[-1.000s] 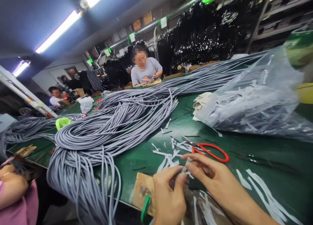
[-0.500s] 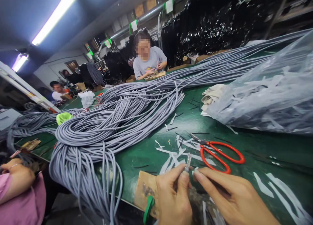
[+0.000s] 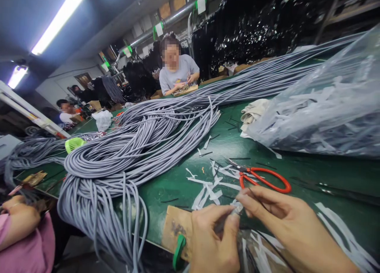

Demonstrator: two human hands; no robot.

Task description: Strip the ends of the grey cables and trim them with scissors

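Note:
My left hand (image 3: 218,233) is closed, with thumb and forefinger pinching a grey cable end (image 3: 236,208) that has a pale, shiny tip. Close against that tip, the fingertips of my right hand (image 3: 273,209) are pressed together. What they grip is too small to make out. A thin dark strand (image 3: 274,247) runs down below the right hand. Just beyond it lie red-handled scissors (image 3: 268,178) on the green table (image 3: 169,186). White strips (image 3: 212,190) and short black pieces are scattered left of the scissors.
Bundled grey cables (image 3: 118,154) cover the table's left and run to the far right. A clear bag (image 3: 326,118) of white scraps stands right, beside a beige cloth (image 3: 253,112). A wooden block (image 3: 175,225) with a green clip (image 3: 179,251) sits at the near edge. Co-workers sit across and left.
My right hand has moved up and in against the cable tip, and the dark strand now shows under it. My left hand has tilted the cable end to the right. The view has shifted slightly.

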